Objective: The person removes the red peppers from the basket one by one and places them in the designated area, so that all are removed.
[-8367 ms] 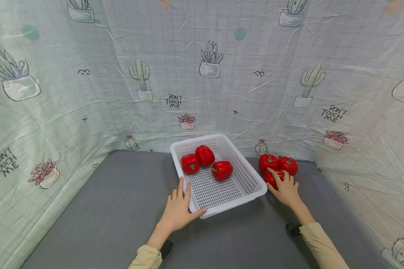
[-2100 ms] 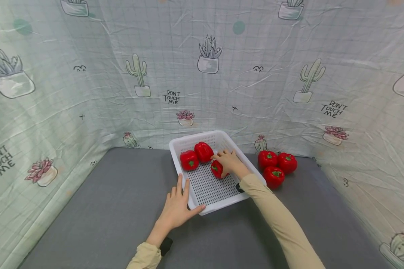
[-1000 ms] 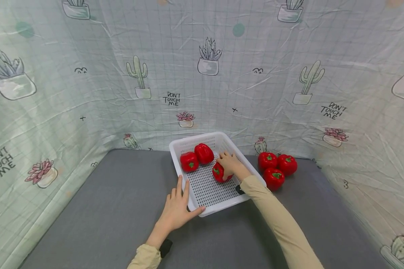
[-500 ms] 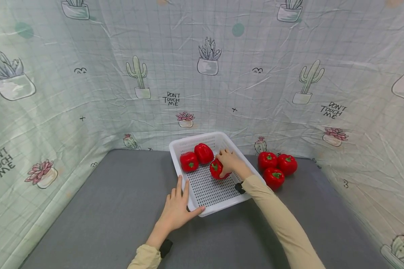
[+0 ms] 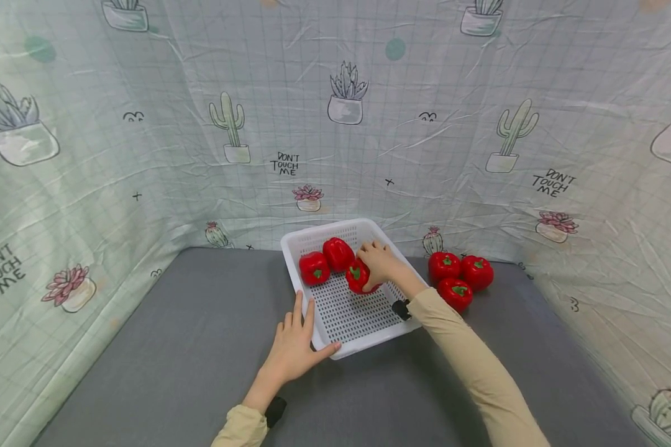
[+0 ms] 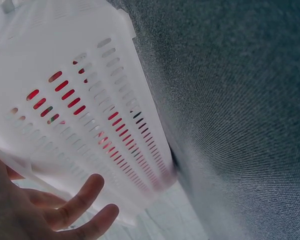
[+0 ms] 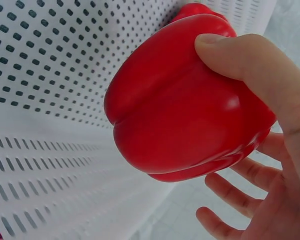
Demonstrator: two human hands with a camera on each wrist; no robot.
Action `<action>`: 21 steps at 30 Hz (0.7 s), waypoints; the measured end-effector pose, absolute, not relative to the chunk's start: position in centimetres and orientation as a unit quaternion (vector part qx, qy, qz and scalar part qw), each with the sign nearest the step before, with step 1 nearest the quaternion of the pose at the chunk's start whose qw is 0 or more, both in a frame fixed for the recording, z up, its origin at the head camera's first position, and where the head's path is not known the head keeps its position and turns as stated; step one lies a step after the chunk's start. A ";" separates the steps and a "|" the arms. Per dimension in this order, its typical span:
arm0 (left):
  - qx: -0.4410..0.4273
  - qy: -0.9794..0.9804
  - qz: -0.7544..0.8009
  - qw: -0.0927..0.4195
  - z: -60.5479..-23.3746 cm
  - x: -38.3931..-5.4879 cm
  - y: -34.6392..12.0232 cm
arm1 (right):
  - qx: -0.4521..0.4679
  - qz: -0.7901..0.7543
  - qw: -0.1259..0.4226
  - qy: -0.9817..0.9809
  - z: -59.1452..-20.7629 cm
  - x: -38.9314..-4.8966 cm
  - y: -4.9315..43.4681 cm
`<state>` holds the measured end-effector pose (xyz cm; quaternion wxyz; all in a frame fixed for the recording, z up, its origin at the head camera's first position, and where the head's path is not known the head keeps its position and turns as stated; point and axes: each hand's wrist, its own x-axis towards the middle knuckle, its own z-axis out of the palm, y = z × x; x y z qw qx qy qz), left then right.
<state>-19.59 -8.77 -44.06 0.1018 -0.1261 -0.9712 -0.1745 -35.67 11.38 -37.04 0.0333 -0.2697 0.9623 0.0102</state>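
Note:
My right hand grips a red bell pepper inside the white perforated basket. Its green stem faces left in the head view. The right wrist view shows the thumb pressed on the side of this pepper and the other fingers on its far side, partly hidden. Whether it touches the basket floor, I cannot tell. Two more bell peppers lie at the basket's back left, one beside the other. With fingers spread, my left hand rests at the basket's near left corner, thumb on the front rim.
Right of the basket, three red bell peppers stand close together on the grey table: one at the back, one on the right, one in front. A cactus-printed cloth hangs behind and at both sides.
My right hand has left the front bell pepper outside and taken hold of one in the basket. Over the last second that pepper has shifted slightly back and left. My left hand stays put.

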 end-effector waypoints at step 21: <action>-0.129 -0.971 -0.179 0.097 -44.0 -19.5 -8.7 | -0.319 -0.038 -0.032 0.947 -33.6 -30.5 13.4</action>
